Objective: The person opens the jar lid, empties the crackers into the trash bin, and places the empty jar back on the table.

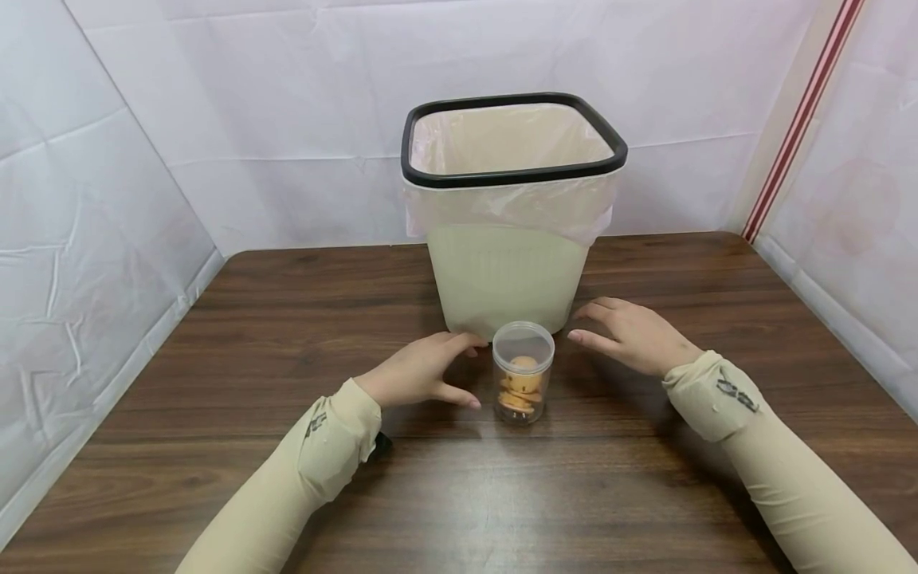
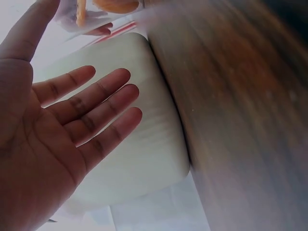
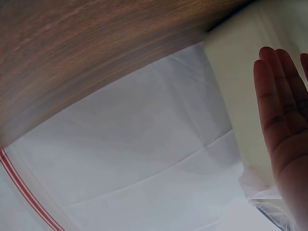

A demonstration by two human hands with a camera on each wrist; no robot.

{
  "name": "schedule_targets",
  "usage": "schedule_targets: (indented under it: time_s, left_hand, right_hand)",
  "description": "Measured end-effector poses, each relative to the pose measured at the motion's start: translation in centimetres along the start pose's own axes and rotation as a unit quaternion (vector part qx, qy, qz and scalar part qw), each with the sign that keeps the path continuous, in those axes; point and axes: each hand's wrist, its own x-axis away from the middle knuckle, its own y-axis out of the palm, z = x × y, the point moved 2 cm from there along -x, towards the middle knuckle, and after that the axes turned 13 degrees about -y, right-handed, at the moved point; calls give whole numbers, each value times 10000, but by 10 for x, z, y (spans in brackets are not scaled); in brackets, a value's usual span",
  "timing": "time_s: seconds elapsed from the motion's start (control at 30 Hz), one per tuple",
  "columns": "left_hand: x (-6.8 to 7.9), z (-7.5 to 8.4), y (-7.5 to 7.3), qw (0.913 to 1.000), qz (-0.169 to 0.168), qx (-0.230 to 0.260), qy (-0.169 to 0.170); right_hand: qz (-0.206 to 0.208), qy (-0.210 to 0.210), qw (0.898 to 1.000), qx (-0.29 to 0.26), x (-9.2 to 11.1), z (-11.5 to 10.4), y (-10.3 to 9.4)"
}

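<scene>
A clear plastic jar [image 1: 518,391] with several round cookies [image 1: 522,388] in it stands upright on the table, in front of a cream trash bin [image 1: 505,275]. My left hand [image 1: 425,368] is just left of the jar, thumb and fingers spread apart, holding nothing. In the left wrist view its palm [image 2: 43,130] faces the camera with straight fingers, and the bin's wall lies behind them. To the right of the jar, near the bin's lower corner, is my right hand [image 1: 631,335], its fingers extended and nothing in its grasp. The right wrist view shows those straight fingers [image 3: 269,96] beside the bin.
The bin has a black rim [image 1: 516,177] and a thin pinkish liner bag [image 1: 512,207] folded over its edge. Both stand on a dark wooden table [image 1: 323,303]. White cloth [image 1: 287,119] hangs behind and at both sides, with a red-striped band [image 1: 803,119] at the right.
</scene>
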Motion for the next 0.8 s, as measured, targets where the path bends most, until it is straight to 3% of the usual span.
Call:
schedule_targets:
  time_s: [0.8]
  left_hand:
    - [-1, 11, 4, 9972, -162, 707, 203]
  right_hand:
    - [302, -247, 9992, -92, -3, -12, 0]
